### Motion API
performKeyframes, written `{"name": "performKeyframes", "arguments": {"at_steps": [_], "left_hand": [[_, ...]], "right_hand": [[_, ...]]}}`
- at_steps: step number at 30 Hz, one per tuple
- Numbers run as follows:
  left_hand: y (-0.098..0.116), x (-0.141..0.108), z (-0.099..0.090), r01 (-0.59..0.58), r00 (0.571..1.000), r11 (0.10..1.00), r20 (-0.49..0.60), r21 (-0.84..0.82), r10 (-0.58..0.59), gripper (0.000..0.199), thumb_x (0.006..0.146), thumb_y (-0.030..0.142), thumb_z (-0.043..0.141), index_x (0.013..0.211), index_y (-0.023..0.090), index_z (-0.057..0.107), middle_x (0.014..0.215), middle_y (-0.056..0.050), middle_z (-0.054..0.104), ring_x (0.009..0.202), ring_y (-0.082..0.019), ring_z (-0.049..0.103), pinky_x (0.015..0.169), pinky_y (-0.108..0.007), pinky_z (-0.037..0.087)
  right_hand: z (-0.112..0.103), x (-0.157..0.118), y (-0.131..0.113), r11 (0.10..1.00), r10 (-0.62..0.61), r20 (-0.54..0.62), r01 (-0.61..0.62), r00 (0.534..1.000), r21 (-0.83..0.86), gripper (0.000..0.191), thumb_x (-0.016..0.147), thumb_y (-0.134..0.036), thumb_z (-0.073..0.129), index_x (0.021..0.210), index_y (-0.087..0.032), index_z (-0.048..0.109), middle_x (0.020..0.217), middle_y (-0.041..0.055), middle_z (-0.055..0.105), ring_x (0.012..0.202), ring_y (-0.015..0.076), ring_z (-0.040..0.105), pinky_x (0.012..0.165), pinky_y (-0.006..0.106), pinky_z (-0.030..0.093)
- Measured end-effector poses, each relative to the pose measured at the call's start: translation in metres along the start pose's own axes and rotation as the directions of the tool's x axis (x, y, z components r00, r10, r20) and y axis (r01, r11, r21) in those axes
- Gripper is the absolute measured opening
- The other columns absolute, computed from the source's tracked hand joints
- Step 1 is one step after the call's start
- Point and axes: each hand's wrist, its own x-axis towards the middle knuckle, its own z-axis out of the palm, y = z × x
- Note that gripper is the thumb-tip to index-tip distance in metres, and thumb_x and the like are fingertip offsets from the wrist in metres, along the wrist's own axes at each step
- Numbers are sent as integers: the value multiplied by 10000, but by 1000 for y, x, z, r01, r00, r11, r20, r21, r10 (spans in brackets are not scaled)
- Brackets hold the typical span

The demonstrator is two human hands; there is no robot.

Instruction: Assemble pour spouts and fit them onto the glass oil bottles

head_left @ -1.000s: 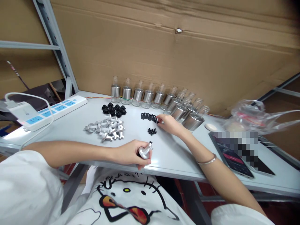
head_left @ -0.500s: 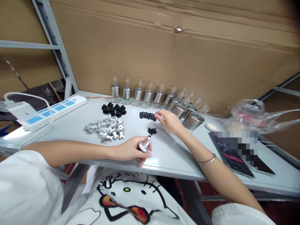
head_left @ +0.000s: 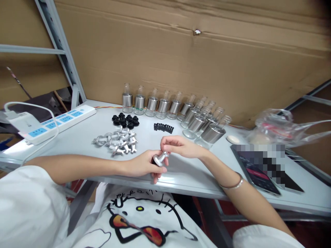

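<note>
My left hand [head_left: 143, 163] is closed around a silver pour spout [head_left: 159, 159], holding it tilted above the near edge of the table. The fingers of my right hand [head_left: 182, 146] are pinched at the spout's upper tip. They cover whatever lies between them, so I cannot make out what is held. Behind the right hand lies a short row of small black pieces [head_left: 163, 128]. A pile of similar silver spouts [head_left: 121, 141] is left of my hands, with a cluster of black stoppers [head_left: 125, 120] beyond it.
Several glass bottles with metal sleeves [head_left: 140, 102] line the back of the table by the cardboard [head_left: 181, 58]. On the left sits a white power strip [head_left: 64, 120] with a cable. Over to the right are a phone-like device [head_left: 256, 172], a white oval object [head_left: 233, 139] and a plastic bag [head_left: 274, 127].
My right hand has moved from the row of small black pieces toward me, to the tip of the spout. The small black pile in front is now hidden. My left hand has stayed in place.
</note>
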Motion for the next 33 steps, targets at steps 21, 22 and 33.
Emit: {"name": "performKeyframes", "arguments": {"at_steps": [21,22,33], "left_hand": [[-1,-1,1,-49,999,995,14,83,48,243,776,309,665,867,152,504,575,57,557,495,-79,553,551,-234,485],[-1,-1,1,-52,999,995,8,86,51,254,771,320,671,866,152,506,577,58,553,494,-80,552,549,-237,486],[0,-5,1,-72,989,987,137,146,52,512,636,558,746,883,149,564,632,36,587,533,-78,546,568,-219,426]], "right_hand": [[5,1,3,985,72,-72,-83,995,-151,514,892,-520,461,584,-123,565,492,-12,531,436,51,242,425,227,207],[5,1,4,986,63,-80,-75,995,-146,518,889,-528,465,571,-127,548,482,-17,513,435,50,238,424,227,203],[-21,-1,9,993,-85,-390,110,917,41,347,794,-487,672,737,-162,562,655,-10,572,555,91,507,575,254,438]]}}
